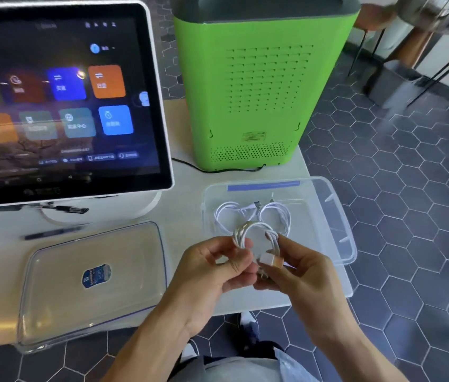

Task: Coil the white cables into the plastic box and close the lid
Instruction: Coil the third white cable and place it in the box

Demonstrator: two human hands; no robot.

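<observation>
Both my hands hold a coiled white cable over the near edge of the plastic box.

My left hand [212, 267] pinches one side of the coiled cable [255, 237], and my right hand [297, 271] curls around the other side, near its white plug [268, 259]; so each grip is closed on this cable. The clear plastic box [336, 216] sits open on the white table [182, 199], with two more white cables [251, 213] (both looped) lying inside it. The clear lid [91, 282] lies flat on the table to the left of the box, apart from it. Behind stand a lit touchscreen [61, 100] and a green appliance [256, 86].
</observation>
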